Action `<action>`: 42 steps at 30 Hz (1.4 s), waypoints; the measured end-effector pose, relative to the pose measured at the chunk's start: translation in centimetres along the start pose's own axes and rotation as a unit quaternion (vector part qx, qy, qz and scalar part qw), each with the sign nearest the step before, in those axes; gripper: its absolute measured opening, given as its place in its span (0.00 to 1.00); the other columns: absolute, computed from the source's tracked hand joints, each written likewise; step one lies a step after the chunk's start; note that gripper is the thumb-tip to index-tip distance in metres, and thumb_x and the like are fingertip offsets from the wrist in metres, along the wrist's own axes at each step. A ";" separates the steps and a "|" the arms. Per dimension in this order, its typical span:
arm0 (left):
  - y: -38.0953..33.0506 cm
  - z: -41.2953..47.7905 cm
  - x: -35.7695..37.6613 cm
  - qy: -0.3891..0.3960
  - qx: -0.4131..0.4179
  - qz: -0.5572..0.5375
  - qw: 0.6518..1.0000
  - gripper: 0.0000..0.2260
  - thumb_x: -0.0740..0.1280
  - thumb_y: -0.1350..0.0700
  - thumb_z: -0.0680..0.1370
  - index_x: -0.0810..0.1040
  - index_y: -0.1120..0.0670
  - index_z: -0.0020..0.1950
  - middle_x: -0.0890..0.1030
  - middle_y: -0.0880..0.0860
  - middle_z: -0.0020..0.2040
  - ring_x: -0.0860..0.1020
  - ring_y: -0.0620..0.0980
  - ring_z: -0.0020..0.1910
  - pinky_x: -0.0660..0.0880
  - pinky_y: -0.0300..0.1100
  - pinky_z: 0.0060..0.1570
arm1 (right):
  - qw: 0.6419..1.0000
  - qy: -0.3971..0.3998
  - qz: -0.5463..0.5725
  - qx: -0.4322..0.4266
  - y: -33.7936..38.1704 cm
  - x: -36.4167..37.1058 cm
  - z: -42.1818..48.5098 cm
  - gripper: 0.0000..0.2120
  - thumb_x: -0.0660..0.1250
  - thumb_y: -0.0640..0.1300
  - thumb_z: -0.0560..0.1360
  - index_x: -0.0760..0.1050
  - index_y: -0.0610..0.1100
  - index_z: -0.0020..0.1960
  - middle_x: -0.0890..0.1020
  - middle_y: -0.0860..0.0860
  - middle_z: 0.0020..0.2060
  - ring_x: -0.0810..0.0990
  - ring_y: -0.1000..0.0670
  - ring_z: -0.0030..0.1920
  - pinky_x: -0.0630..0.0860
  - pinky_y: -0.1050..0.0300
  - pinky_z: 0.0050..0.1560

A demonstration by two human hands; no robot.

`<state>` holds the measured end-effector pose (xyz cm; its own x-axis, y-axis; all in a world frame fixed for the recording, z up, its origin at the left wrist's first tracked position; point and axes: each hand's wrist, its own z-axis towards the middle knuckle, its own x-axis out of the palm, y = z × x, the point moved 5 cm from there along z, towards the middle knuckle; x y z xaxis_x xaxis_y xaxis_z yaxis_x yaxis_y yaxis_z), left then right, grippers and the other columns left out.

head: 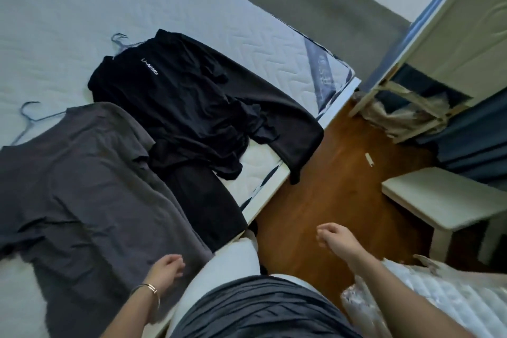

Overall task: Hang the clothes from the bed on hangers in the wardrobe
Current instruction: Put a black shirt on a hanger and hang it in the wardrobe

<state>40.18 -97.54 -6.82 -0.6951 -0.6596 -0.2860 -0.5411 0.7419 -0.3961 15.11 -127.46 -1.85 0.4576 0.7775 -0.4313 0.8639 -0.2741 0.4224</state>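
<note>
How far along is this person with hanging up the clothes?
Done: nothing visibly hung; the grey T-shirt and the black clothes lie on the bed, a wire hanger at the grey collar. In hand: nothing; the left hand hovers over the grey shirt's hem, the right hand over the floor. Left: every garment here.

Dim, soft daylight; motion blur, wide-angle edge warp.

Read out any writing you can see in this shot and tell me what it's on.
"LI-NING": small white lettering on the black top lying on the bed, seen rotated and slightly blurred.
Print on the mattress side panel: too blurred to read.
</note>
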 end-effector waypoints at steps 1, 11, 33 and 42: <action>0.0 0.3 -0.3 -0.005 -0.022 0.000 1.000 0.12 0.58 0.62 0.79 0.72 0.65 0.59 0.76 0.58 0.42 0.73 0.51 0.34 0.64 0.39 0.31 | 1.000 0.009 -0.019 0.004 0.8 0.4 0.6 0.08 0.59 0.41 0.78 0.73 0.44 0.55 0.79 0.49 0.46 0.77 0.53 0.44 0.70 0.67 0.35; -7.2 3.0 -1.3 -0.066 -0.038 -0.105 0.991 0.12 0.58 0.61 0.79 0.73 0.65 0.59 0.77 0.62 0.52 0.73 0.52 0.40 0.63 0.39 0.30 | 0.974 0.068 -0.215 -0.020 9.5 -1.3 7.2 0.04 0.62 0.43 0.75 0.75 0.48 0.47 0.79 0.50 0.46 0.77 0.52 0.47 0.71 0.63 0.46; -33.9 20.1 -5.9 -0.185 0.095 -0.042 0.977 0.16 0.61 0.58 0.78 0.72 0.59 0.65 0.75 0.57 0.65 0.72 0.54 0.64 0.66 0.44 0.65 | 0.875 0.180 -0.379 -0.241 46.6 9.6 28.1 0.11 0.59 0.40 0.74 0.74 0.31 0.44 0.74 0.48 0.37 0.72 0.50 0.39 0.67 0.58 0.40; -43.1 40.6 -11.3 -0.261 0.142 0.208 0.932 0.25 0.48 0.42 0.79 0.50 0.46 0.75 0.43 0.49 0.77 0.39 0.50 0.76 0.38 0.52 0.73 | 0.837 0.094 -0.355 -0.406 66.5 22.9 38.4 0.13 0.60 0.41 0.76 0.76 0.44 0.59 0.79 0.47 0.57 0.76 0.48 0.58 0.67 0.63 0.51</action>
<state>90.58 -126.96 -21.98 -0.4516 -0.3461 -0.8224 -0.0769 0.9334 -0.3506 91.12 -149.61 -14.27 -0.2170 0.6773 -0.7029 0.4424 0.7101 0.5477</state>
